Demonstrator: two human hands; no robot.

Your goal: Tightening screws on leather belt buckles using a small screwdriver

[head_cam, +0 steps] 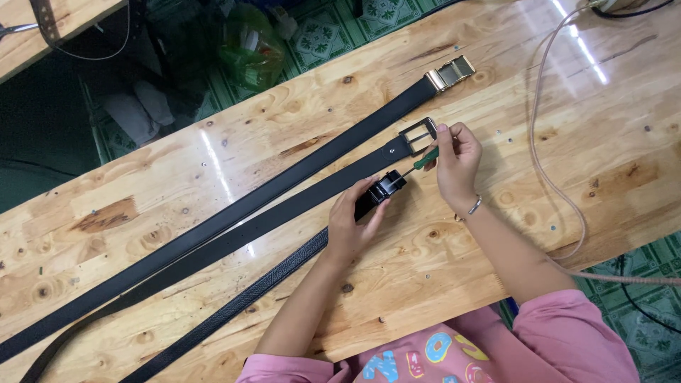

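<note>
Seen from above on a glossy knotty pine desk [177, 184]: three black leather belts [234, 220] lying diagonally. Left hand [351, 223] gripping a black clamp buckle [386, 186]; right hand [454, 159] pressing a green-handled screwdriver [424, 160] into it.

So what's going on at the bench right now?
A person in a pink top works on the buckle end of a textured black belt on the pale wooden table. The left hand steadies its black buckle, while the right hand points a small green-handled screwdriver at it. Two smooth black belts lie alongside, one with a silver frame buckle, one with a gold clasp buckle.
</note>
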